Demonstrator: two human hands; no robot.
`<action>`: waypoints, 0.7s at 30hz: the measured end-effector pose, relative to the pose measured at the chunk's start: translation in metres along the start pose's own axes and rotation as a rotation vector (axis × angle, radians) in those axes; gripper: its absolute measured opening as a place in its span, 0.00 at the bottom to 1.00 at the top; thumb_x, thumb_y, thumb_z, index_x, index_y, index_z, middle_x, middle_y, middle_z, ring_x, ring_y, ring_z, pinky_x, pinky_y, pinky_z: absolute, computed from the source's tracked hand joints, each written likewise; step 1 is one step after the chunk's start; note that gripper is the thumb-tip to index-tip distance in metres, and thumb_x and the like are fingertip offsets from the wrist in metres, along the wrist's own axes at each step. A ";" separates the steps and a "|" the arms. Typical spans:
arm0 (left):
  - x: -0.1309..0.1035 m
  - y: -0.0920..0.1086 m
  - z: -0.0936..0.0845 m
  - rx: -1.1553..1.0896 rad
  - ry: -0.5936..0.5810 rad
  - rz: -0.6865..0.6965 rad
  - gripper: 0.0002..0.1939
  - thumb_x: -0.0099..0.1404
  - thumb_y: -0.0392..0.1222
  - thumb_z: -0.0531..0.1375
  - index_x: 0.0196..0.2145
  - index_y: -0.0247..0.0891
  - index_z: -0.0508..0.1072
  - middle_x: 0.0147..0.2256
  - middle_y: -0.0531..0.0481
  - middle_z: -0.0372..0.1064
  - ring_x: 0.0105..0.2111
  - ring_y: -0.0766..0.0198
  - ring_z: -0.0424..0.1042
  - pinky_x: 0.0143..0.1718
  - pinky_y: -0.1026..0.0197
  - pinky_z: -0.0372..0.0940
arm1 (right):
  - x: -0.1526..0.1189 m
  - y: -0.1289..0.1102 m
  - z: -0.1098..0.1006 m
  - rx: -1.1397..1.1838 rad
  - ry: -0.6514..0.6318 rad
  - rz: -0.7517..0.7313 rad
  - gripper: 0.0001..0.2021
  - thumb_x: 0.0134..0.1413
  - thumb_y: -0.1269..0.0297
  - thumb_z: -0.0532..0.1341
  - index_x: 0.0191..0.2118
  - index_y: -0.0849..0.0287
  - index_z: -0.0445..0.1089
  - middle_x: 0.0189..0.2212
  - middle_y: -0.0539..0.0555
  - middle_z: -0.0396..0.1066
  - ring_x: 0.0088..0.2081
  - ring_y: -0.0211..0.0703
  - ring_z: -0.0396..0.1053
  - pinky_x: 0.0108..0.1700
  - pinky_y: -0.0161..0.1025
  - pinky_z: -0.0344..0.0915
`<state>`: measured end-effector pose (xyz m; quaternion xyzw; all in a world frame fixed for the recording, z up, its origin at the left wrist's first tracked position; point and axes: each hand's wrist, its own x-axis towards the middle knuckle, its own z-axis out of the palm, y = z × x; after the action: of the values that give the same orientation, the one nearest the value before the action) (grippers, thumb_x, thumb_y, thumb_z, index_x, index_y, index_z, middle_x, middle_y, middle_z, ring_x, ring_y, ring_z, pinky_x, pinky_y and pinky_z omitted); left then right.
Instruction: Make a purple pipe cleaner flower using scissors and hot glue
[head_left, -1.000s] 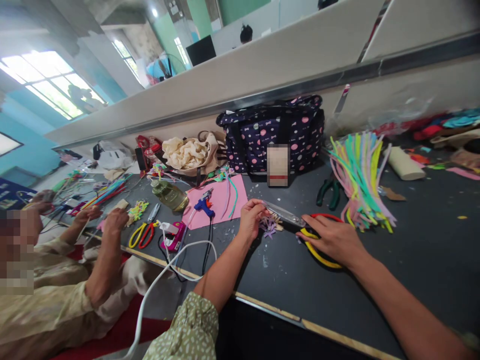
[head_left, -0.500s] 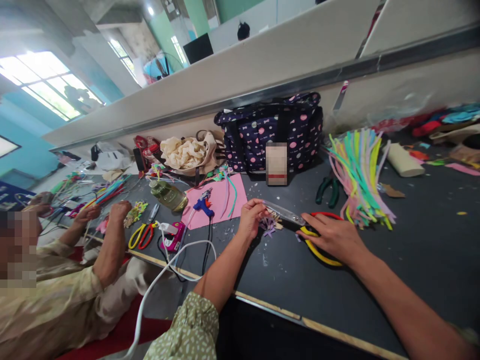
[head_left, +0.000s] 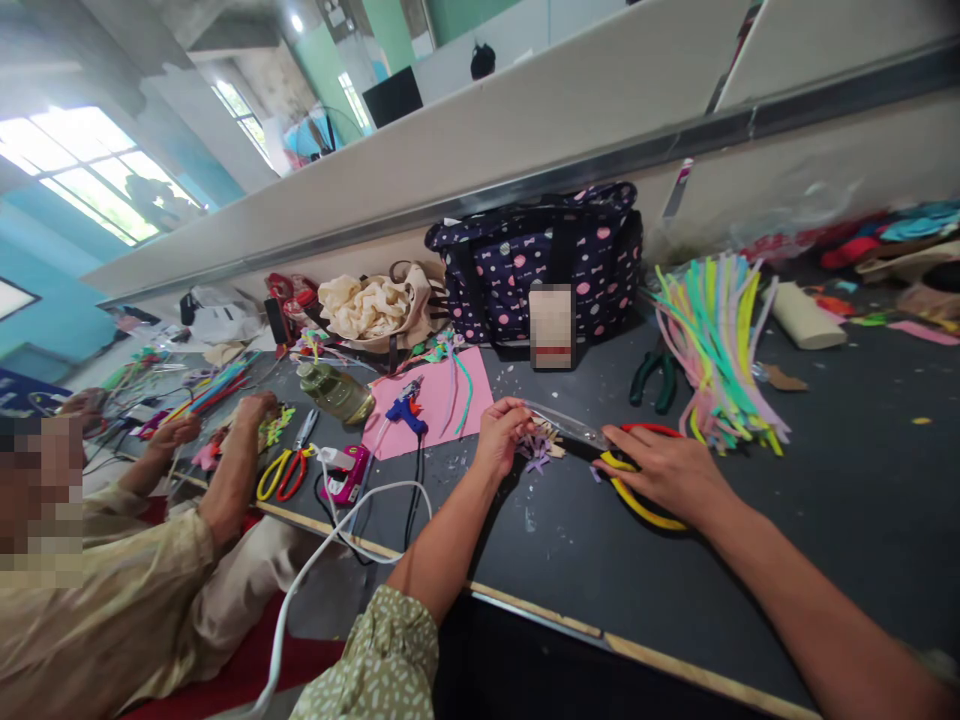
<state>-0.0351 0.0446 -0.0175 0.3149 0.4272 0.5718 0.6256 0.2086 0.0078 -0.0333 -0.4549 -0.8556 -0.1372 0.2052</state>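
Head view: your right hand is closed round the handles of the scissors, which run from it across to your left hand. The left fingertips are drawn together at the blade tips; whether they pinch anything cannot be told. Small cut pieces lie just beside the left hand, the strip bundle beyond the right. Advisable: hold the left fingertips clear of the edges and steady the blades before squeezing.
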 end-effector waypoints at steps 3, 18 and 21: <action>0.001 -0.001 -0.001 -0.004 -0.006 -0.012 0.12 0.45 0.37 0.68 0.27 0.34 0.70 0.22 0.54 0.70 0.18 0.72 0.66 0.23 0.68 0.59 | 0.001 0.000 0.000 -0.001 -0.004 -0.003 0.24 0.61 0.44 0.52 0.48 0.56 0.71 0.35 0.54 0.75 0.28 0.38 0.68 0.27 0.36 0.48; -0.001 0.002 0.001 0.007 -0.032 -0.005 0.10 0.47 0.38 0.68 0.27 0.34 0.72 0.27 0.50 0.73 0.20 0.73 0.67 0.26 0.68 0.63 | 0.004 -0.005 -0.006 0.078 0.000 0.111 0.24 0.59 0.42 0.53 0.48 0.57 0.70 0.36 0.54 0.76 0.31 0.40 0.71 0.28 0.36 0.53; -0.002 0.003 0.002 -0.003 -0.025 -0.004 0.11 0.47 0.38 0.68 0.27 0.34 0.72 0.27 0.51 0.73 0.20 0.73 0.67 0.27 0.67 0.64 | 0.007 -0.007 -0.010 0.100 -0.028 0.180 0.24 0.57 0.41 0.54 0.48 0.56 0.69 0.39 0.54 0.76 0.33 0.43 0.72 0.28 0.36 0.53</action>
<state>-0.0346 0.0433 -0.0140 0.3202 0.4193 0.5672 0.6324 0.2014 0.0046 -0.0221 -0.5209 -0.8200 -0.0689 0.2270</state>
